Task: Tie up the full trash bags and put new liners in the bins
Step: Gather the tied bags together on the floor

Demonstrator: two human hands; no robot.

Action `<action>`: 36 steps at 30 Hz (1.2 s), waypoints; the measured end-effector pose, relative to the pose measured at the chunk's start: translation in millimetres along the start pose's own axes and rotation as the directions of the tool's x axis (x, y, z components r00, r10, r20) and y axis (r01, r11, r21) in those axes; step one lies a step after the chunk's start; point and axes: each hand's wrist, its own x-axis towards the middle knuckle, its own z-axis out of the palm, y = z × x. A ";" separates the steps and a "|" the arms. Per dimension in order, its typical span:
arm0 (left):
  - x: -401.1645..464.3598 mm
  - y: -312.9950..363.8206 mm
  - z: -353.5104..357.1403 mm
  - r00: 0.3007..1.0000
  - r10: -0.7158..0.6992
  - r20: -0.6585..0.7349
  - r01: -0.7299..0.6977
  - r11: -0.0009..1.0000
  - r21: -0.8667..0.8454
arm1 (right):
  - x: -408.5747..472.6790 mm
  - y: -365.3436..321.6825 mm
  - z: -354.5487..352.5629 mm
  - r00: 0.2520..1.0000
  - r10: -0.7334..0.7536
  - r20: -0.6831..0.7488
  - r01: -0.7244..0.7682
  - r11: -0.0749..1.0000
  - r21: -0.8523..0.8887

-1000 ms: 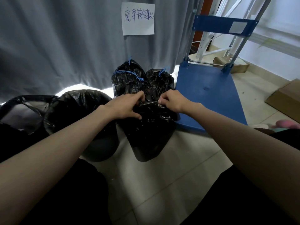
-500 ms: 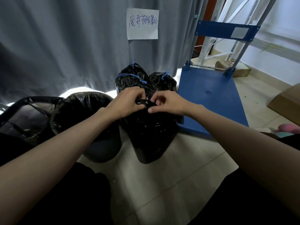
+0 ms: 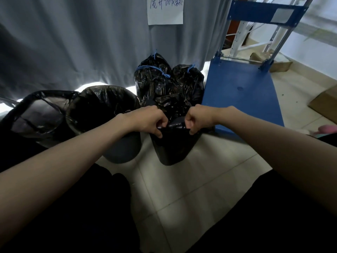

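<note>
A small black bin (image 3: pixel 173 150) stands on the tiled floor in front of me, with a black liner (image 3: pixel 173 110) bunched up over its mouth. My left hand (image 3: pixel 149 119) grips the liner's edge at the bin's left rim. My right hand (image 3: pixel 197 118) grips the same edge at the right rim, fingers curled under. Behind the bin stand two full black bags, the left bag (image 3: pixel 151 75) and the right bag (image 3: pixel 189 77), each tied with blue string.
A grey round bin (image 3: pixel 122 152) with a black liner stands to the left, and another lined bin (image 3: pixel 36 114) further left. A blue platform cart (image 3: pixel 242 92) is on the right, cardboard (image 3: pixel 326 105) beyond it. A grey curtain (image 3: pixel 73 42) hangs behind.
Both hands have come down from the bunched top of the liner and moved apart, now holding its edge at the bin's rim. The camera has tilted down.
</note>
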 end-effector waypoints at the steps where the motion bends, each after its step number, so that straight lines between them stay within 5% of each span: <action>1: -2.6 2.5 3.2 1.000 0.004 0.001 -0.004 0.999 0.040 | -1.4 -0.9 5.3 0.999 0.007 0.041 -0.007 1.000 -0.012; 14: -41.4 19.7 44.2 0.984 0.141 0.105 -0.175 0.838 0.517 | -9.3 -5.2 37.1 0.946 0.090 0.312 -0.070 0.995 -0.074; 19: -44.1 34.9 69.7 0.998 -0.059 0.004 0.049 0.848 0.527 | -11.9 -1.4 35.8 0.976 0.185 0.111 -0.200 0.970 0.141; 24: -32.5 43.0 67.0 0.993 -0.035 -0.115 0.093 0.823 0.560 | -9.2 2.0 36.1 0.943 0.239 -0.231 -0.230 0.971 0.066; 31: -20.0 43.7 64.7 0.997 -0.068 -0.042 0.079 0.799 0.596 | -7.8 5.2 49.0 0.960 0.257 -0.114 -0.265 0.962 -0.063; 36: -6.7 47.1 39.3 0.936 -0.105 -0.335 0.256 0.857 0.448 | -5.3 5.7 38.5 0.936 0.292 -0.196 -0.279 0.956 0.092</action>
